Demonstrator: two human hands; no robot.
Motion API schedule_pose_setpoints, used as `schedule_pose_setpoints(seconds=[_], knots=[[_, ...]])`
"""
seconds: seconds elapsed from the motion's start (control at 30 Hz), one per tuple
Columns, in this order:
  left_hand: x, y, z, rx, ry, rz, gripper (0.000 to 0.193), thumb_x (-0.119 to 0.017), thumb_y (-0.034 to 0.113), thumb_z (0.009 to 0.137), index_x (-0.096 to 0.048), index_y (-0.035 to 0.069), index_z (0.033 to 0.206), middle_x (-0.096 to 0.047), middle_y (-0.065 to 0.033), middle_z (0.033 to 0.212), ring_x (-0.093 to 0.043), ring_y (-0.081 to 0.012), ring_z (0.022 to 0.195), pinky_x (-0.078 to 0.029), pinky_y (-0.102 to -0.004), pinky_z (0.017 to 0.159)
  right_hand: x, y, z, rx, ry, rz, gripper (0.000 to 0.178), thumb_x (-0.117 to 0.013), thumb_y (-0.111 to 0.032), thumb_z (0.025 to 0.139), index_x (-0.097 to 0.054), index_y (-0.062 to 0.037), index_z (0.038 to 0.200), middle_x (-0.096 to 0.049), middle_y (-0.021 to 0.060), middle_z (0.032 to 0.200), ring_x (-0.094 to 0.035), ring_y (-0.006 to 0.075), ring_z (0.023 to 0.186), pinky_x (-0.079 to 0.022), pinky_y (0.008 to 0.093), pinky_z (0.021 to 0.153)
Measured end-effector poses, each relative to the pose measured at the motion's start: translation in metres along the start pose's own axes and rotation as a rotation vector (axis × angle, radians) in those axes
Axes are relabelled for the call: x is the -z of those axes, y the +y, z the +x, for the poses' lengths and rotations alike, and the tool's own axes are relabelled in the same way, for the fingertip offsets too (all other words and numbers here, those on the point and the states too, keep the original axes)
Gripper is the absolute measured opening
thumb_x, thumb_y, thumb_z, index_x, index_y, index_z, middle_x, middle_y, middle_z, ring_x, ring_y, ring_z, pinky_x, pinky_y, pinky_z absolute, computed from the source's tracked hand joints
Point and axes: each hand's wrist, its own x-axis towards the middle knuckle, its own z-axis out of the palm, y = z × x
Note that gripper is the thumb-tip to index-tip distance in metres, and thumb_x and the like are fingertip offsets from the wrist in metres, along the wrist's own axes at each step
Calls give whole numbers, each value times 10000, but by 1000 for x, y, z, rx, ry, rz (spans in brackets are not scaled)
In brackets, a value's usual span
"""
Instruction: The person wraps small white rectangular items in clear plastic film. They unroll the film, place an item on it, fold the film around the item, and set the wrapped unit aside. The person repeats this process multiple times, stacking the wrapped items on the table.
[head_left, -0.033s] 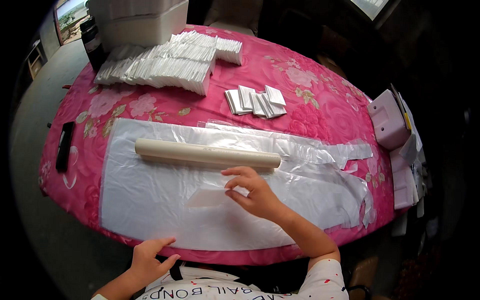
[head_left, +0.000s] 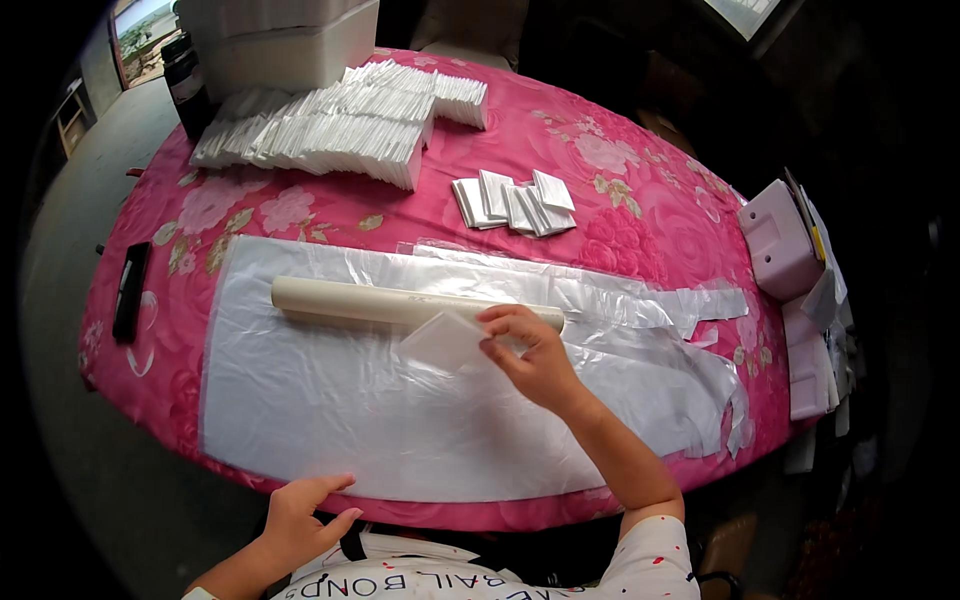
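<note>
One white square juts leftward from the pinching right hand, left hand unclenched.

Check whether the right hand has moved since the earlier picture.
Yes: the right hand has moved forward and slightly right. Earlier it showed just below the pale tube; now it partly overlaps the tube's right part in view.

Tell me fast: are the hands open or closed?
Left hand: open, holding nothing I can see.
Right hand: closed on a flat, translucent white, plastic-looking square.
</note>
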Motion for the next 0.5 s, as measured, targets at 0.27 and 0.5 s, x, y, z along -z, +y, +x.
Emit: schedule_pose_setpoints(seconds=[0.27,0.5], knots=[[-16,8,9,-71,-178,14,373,-709,210,726,-631,60,1058,-657,-105,957,-631,-249,811,-508,-319,704,137,129,137,-336,545,-461,326,-658,-231,788,-620,22,989,-654,140,889,-624,235,809,-471,318,741],[-9,2,6,-37,-162,7,364,-699,201,737,-623,57,1063,-656,-106,932,-622,-252,796,-499,-332,696,76,79,111,6,164,-508,476,-677,-296,767,-573,-12,1135,-575,168,1133,-517,321,1082,-426,411,890]])
